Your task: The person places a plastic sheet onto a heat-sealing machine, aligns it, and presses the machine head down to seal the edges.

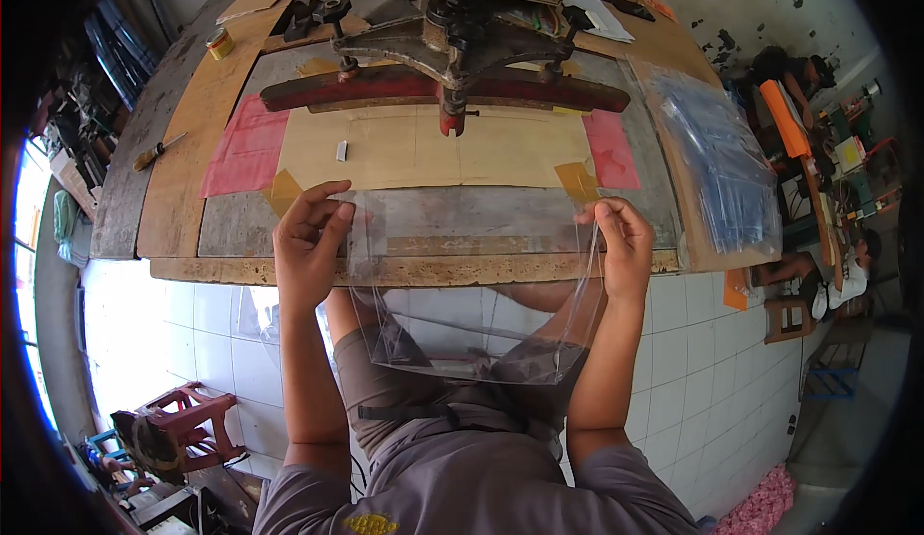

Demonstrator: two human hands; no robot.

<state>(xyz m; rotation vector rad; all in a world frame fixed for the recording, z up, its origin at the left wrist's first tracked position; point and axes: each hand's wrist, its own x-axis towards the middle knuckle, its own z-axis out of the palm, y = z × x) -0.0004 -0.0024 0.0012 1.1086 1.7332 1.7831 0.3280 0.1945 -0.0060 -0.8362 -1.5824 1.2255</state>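
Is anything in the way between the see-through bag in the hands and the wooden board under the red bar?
Nothing visible is. The left hand and right hand pinch the clear bag by its top corners, over the table edge. The board under the red bar lies bare, except one small metal piece at its left.

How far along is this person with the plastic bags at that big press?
Already done, it seems: a pile of clear plastic bags lies on the bench's right side. In hand: the left hand and right hand pinch the top corners of one clear plastic bag, hanging before the wooden bench edge. Left: it isn't yet under the red press bar.
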